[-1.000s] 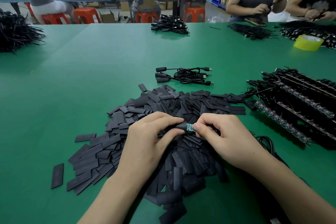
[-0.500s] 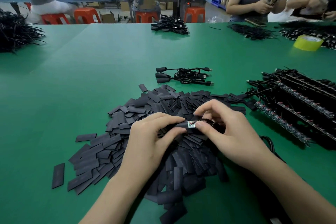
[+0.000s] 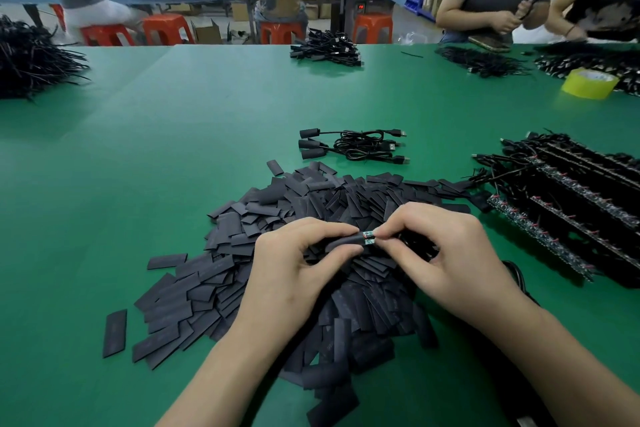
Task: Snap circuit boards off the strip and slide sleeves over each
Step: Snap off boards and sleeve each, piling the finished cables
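Your left hand [image 3: 294, 270] pinches a black sleeve [image 3: 341, 241] between thumb and forefinger, its fingers [image 3: 332, 227] curled round it with the open mouth turned to the right. Your right hand [image 3: 446, 260] pinches the small green circuit board [image 3: 368, 238] by its right end. The two meet end to end just above the pile of loose sleeves [image 3: 242, 274]. Only a short stretch of board shows between your grips, and the rest looks to be inside the tube, though I cannot tell how deep. Gripping close to the joint makes sense: the flat sleeve has to be squeezed open and the board steered in straight. Working over the pile puts the next sleeve right under your hands, but its loose pieces lie touching your knuckles and could snag. A black cable [image 3: 519, 274] loops on the green worktop [image 3: 173, 149] beside your right wrist. It is probably this board's lead, so mind that it does not drag. The strips [image 3: 568, 218] of unsnapped boards lie to the right, well apart from your hand. Three finished cables [image 3: 353, 146] sit beyond the pile on the far side. A yellow tape roll [image 3: 588, 83] and other workers occupy the far right edge, out of your way.
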